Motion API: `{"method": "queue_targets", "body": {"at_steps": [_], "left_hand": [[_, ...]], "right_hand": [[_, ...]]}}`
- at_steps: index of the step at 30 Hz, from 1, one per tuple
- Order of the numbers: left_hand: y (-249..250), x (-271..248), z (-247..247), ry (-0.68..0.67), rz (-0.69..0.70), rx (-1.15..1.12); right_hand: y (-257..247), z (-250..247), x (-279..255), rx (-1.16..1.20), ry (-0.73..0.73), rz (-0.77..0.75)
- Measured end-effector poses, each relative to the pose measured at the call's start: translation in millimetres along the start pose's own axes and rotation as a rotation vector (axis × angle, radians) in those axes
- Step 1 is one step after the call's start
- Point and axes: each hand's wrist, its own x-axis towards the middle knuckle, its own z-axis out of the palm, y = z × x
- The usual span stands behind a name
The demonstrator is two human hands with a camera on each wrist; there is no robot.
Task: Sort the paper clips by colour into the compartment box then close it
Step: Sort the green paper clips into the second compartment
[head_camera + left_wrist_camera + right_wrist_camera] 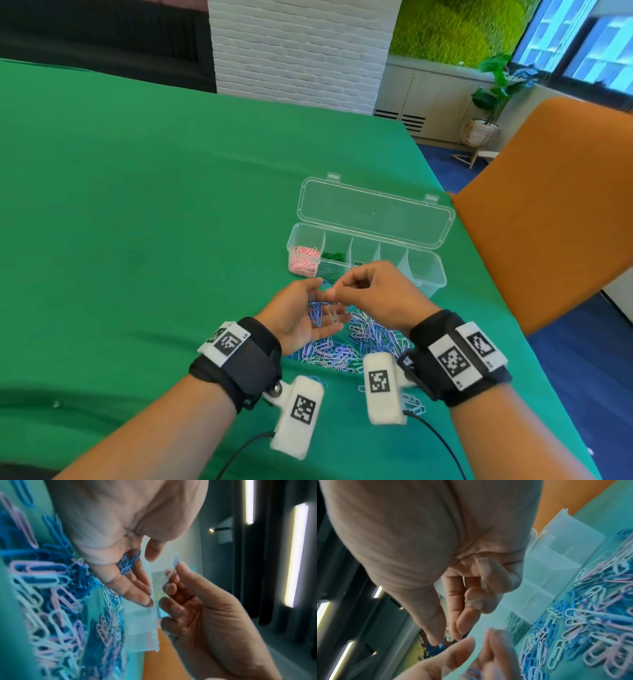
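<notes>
I've got both hands up over the pile of paper clips, which lies loose on the green surface just in front of the compartment box. My left hand is turned palm up, fingers relaxed and spread, cradling a small cluster of blue clips on the fingers. My right hand is curled, thumb and forefinger pinching a single blue clip right above the left hand's fingertips; the other fingers are folded in.

The pile beneath is a mix of blue, lilac and white clips, and a few strays sit nearer me beside the wrist cameras.

The box is clear plastic, its lid swung fully open and lying back flat behind it. The leftmost compartment holds pink clips, the next one holds green clips. The compartments to the right of those look see-through; my right hand covers part of them, so I can't tell their contents. An orange chair back stands off the right edge of the surface.
</notes>
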Motion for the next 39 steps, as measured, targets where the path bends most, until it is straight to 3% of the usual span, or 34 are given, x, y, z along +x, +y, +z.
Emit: {"method": "queue_targets", "body": {"at_steps": [4,8,12,16,21,25,28,32,36,39], "left_hand": [[8.7,4.0,-12.5,0.092,0.015,-0.103],[16.6,6.4,-24.8,0.166,0.079,-0.093],[16.4,7.4,-25.3,0.161,0.108,-0.012],[12.7,6.3,-22.5,0.125,0.090,0.058],[6.9,8.6,-18.8,0.118,0.067,0.087],[1.0,3.8,-8.3,0.087,0.042,0.087],[0.9,0.4,-4.9,0.020,0.004,-0.043],[10.2,2.3,-16.3,0.125,0.034,-0.122],[20.3,3.2,-26.4,0.252,0.140,0.114],[23.1,3.4,-25.7,0.313,0.161,0.410]], "right_hand": [[5.2,11.1,13.5,-0.104,0.099,0.092],[16.3,35.4,16.3,-0.321,-0.060,0.321],[16.9,42.2,23.2,-0.398,-0.080,0.350],[19.6,29.7,24.2,-0.316,-0.101,0.396],[11.6,10.0,14.1,-0.025,-0.065,0.394],[-4.0,6.6,10.7,0.208,-0.087,0.300],[-12.5,7.7,10.8,0.149,-0.064,0.242],[-1.8,10.1,18.6,0.022,0.131,0.179],[7.9,22.4,22.0,-0.226,-0.034,0.246],[13.3,35.3,25.2,-0.335,-0.049,0.282]]}}
